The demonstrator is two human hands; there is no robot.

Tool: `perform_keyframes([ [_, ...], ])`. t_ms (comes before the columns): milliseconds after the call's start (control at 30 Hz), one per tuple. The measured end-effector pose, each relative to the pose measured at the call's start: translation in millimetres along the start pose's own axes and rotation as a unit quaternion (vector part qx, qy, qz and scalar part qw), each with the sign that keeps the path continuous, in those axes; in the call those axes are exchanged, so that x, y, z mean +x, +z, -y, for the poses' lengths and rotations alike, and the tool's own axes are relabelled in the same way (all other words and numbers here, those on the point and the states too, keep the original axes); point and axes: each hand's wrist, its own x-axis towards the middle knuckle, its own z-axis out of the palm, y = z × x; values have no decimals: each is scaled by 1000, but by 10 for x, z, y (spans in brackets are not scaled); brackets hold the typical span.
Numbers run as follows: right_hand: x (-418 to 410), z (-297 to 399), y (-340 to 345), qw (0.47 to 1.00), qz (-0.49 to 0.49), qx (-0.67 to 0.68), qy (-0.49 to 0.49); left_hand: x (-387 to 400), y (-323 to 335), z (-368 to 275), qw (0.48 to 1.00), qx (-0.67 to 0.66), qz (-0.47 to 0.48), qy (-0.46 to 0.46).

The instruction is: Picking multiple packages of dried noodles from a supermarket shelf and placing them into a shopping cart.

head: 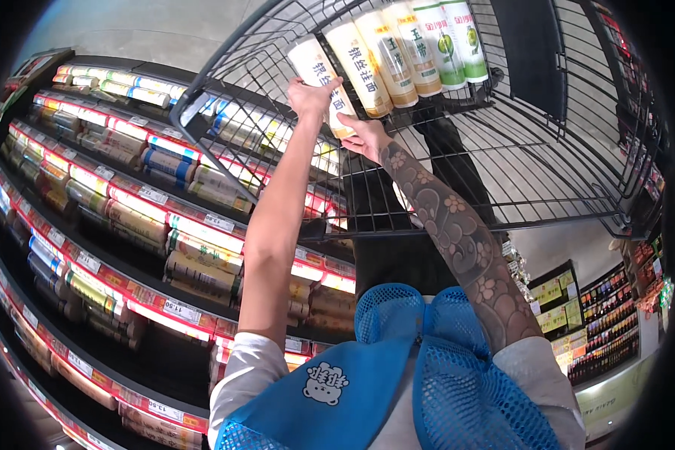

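My left hand (310,100) grips the middle of a cylindrical pack of dried noodles (308,55) in white and pale yellow wrapping. My right hand (367,138) supports its lower end, fingers curled beneath. The pack is tilted, inside a black wire shopping cart (187,98). Just right of it, a similar yellow-white noodle pack (360,70) starts a side-by-side row. Further along come cream packs with brown ends (422,53) and two white-and-green packs (468,42). All bear printed writing.
Lit shelves of noodle packs (202,253) with price tags line the left side. A black panel (531,62) forms part of the cart's right end. Shelves of bottles (604,320) stand at lower right. Grey floor (163,28) shows beyond the cart.
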Motion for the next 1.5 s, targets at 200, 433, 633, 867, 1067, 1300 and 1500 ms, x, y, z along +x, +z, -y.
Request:
perform_keyframes([
  [200, 72, -17, -60, 998, -32, 38, -28, 241, 182, 107, 999, -30, 6, 8],
  [433, -494, 146, -13, 820, -48, -517, -241, 303, 299, 242, 999, -24, 25, 18],
  [633, -2488, 396, -158, 600, 43, -737, -309, 193, 325, 108, 995, -44, 84, -9],
  [867, -2609, 205, -457, 417, 54, -806, -416, 623, 571, 862, 980, -112, 102, 126],
  [1067, -2557, 77, -586, 388, -8, -809, -441, 118, 687, 357, 996, -14, 29, 83],
  [1300, -2520, 101, -496, 391, 9, -784, -482, 222, 545, 259, 989, -93, 18, 110],
  [1500, -2542, 165, -454, 397, 18, -787, -472, 143, 501, 104, 977, -131, 38, 165],
])
